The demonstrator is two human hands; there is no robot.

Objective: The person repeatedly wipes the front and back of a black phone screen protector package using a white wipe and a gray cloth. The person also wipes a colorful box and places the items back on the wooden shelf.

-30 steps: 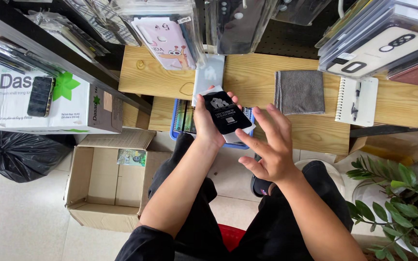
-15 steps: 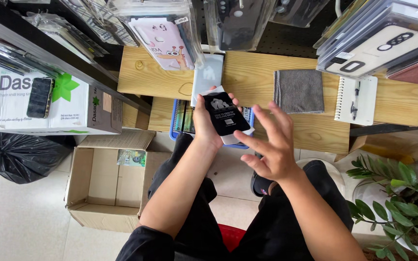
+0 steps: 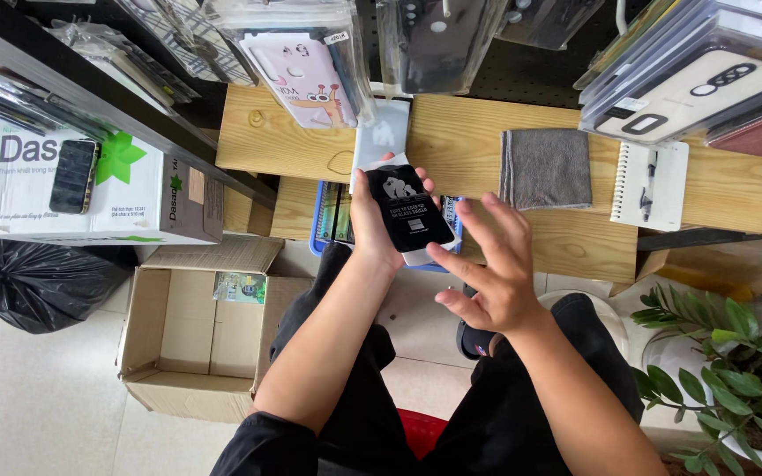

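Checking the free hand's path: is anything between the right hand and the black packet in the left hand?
Nothing visible. The right hand is open beside the black packet, which the left hand holds.

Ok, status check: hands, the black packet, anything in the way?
Left hand holds black packet upright above the wooden bench. Right hand open, fingertips at packet's lower edge. Nothing blocking; grey cloth lies apart.

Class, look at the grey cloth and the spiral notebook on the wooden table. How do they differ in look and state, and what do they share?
The grey cloth is dark, soft and folded with nothing on it; the spiral notebook is white and stiff, bound along its left edge, with a pen lying on it. The cloth lies nearer the left hand holding the black packet; the notebook lies further off. Both rest flat on the wooden table, untouched.
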